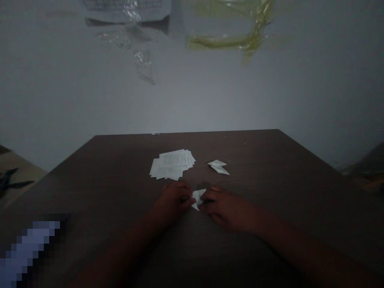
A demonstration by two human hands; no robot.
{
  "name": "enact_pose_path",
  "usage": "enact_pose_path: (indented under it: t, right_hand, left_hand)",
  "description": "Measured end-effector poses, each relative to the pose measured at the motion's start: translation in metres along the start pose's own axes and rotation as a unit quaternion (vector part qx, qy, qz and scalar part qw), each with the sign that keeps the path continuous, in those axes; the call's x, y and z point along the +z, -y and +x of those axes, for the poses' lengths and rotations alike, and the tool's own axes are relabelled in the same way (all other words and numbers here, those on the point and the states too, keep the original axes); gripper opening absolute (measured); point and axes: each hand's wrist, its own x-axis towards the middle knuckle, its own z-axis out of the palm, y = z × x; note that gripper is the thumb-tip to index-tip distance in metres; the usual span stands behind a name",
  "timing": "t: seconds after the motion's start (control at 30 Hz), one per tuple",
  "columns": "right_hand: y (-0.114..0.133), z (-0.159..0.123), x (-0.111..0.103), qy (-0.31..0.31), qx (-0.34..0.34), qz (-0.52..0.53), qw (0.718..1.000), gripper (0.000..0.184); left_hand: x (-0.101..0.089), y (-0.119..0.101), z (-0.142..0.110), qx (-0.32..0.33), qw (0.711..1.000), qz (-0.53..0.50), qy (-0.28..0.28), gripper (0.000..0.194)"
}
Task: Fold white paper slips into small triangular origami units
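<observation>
Between my two hands, just above the dark table, is a small piece of folded white paper (pixel 198 197) with pointed corners and faint print. My left hand (pixel 173 199) pinches its left side between thumb and fingers. On the other side my right hand (pixel 226 206) has its fingers closed on the right edge. Beyond my left hand lies a loose stack of printed paper sheets (pixel 174 164), fanned unevenly. Two folded paper pieces (pixel 218 166), diamond-like and pointed, rest beyond my right hand, touching or overlapping each other.
The brown tabletop (pixel 120 168) runs up to a pale wall (pixel 210 96). Clear plastic and yellow tape (pixel 225 41) hang on the wall. A pixelated bluish rectangular object (pixel 30 248) lies at the table's lower left. Small white scraps (pixel 155 133) sit at the far edge.
</observation>
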Motion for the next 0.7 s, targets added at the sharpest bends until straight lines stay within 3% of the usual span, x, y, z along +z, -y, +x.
enact_pose_path:
  t: [0.47, 0.7]
  right_hand:
    - [0.0025, 0.0017, -0.0029, 0.006, 0.011, 0.011, 1.0, 0.02]
    - [-0.001, 0.0017, 0.0017, -0.002, -0.005, -0.003, 1.0, 0.028]
  left_hand:
    - [0.0006, -0.0043, 0.0026, -0.028, 1.0, 0.004, 0.001, 0.012]
    - [0.0008, -0.0062, 0.0048, -0.034, 0.999, 0.018, 0.01, 0.01]
